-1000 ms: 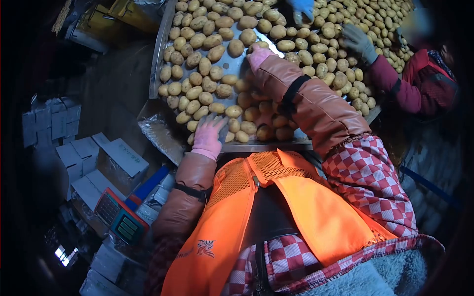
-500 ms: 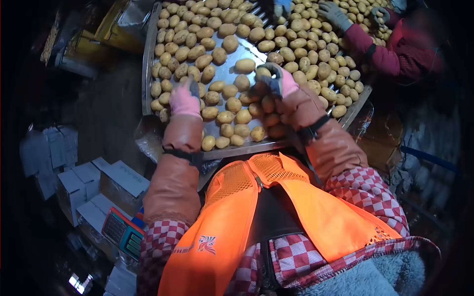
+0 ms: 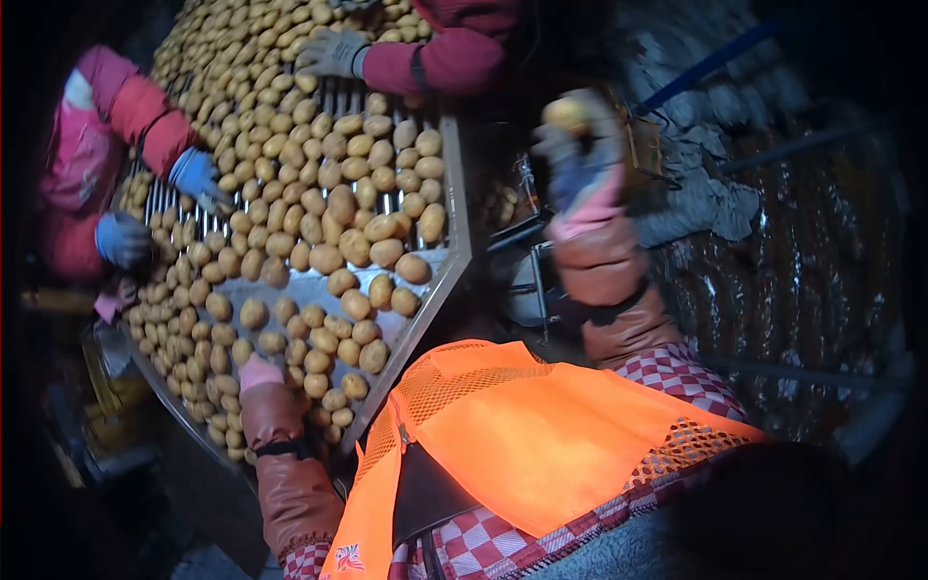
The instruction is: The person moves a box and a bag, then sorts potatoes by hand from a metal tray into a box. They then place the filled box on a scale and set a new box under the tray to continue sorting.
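Note:
My right hand, in a pink and grey glove, is raised off to the right of the sorting table. Its fingers are closed around a yellowish potato, both smeared by motion. The pink cuff of my left hand shows low over the potatoes near the table's front part. Its fingers are hidden or too dark to make out. Many loose potatoes cover the metal table, partly on a bare sheet and partly on bars.
A co-worker's blue-gloved hands work at the left. Another person's grey-gloved hand rests over potatoes at the back. Beyond the right edge lie a container with potatoes, a blue bar and stacked, shiny filled bags.
My view has turned to the right. My right hand has swung away from the table, carrying a potato. My left hand stays low over the potatoes.

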Tool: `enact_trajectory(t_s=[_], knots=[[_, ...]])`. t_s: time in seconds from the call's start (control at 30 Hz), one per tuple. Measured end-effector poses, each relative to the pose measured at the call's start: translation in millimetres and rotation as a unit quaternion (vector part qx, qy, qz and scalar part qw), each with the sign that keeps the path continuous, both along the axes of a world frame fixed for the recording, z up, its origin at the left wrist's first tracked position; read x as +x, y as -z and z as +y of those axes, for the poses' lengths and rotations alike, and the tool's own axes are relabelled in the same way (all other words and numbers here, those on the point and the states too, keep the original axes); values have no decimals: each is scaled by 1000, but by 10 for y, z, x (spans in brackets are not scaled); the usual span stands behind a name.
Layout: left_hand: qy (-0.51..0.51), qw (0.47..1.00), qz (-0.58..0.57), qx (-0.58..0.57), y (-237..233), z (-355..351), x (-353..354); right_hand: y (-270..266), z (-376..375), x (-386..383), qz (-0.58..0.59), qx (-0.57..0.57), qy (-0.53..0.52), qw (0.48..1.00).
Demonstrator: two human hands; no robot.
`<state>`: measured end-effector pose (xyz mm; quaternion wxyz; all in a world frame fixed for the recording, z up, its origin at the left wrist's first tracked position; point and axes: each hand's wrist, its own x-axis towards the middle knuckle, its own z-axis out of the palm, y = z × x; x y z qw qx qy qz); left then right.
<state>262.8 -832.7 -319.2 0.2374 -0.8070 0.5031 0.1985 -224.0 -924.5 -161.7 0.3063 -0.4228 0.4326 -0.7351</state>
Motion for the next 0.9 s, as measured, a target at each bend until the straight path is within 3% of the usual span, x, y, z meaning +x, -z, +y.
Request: enact_trajectory(t_s=[0.07,0.13,0.2,0.27,0.3,0.37,0.4,0.43,0.5,0.57,0.63,0.67,0.7,0.73,0.77,0.8,0.83,0.9], knots=[[-3,1000,-13,17,33,-15,40,-352,-131,-749,254,-60,203,944],[-17,1000,-5,11,147,-18,98,-608,-243,-1429,248,-156,258,921],[-34,999,5,5,272,-24,152,-887,-216,-1628,234,-162,331,900],[-40,999,17,12,255,-81,110,-738,-388,-2435,410,-179,405,798],[-44,999,21,17,241,-63,131,-456,-372,-2718,330,-120,383,854],[-47,996,5,-72,666,41,428,201,-420,-3064,154,-10,320,935],[-51,992,-3,-117,916,101,593,464,-458,-3104,-15,37,260,965],[-81,989,18,-123,642,86,412,647,-489,-3021,-199,72,220,952],[-38,992,24,-114,672,148,602,1198,-255,-2242,-248,185,191,931],[-23,992,27,-119,621,220,637,1694,-9,-1521,-245,272,58,929],[-39,989,21,-139,377,321,461,1853,226,-881,-318,315,-152,881],[-65,977,35,-200,492,453,559,1981,325,-620,-358,318,-274,834],[-34,967,81,-240,295,468,385,1937,429,-239,-221,380,-311,843],[-116,913,251,-300,-74,437,39,1771,509,140,-79,429,-352,828],[-126,901,255,-328,-178,436,-102,1604,526,403,-94,479,-446,751],[-109,897,264,-336,-35,506,-65,1401,569,655,-114,497,-496,703],[89,884,179,-423,-355,428,-448,1169,620,824,-126,513,-539,656],[35,854,350,-384,-771,324,-1040,1177,711,1023,-207,495,-605,588]])
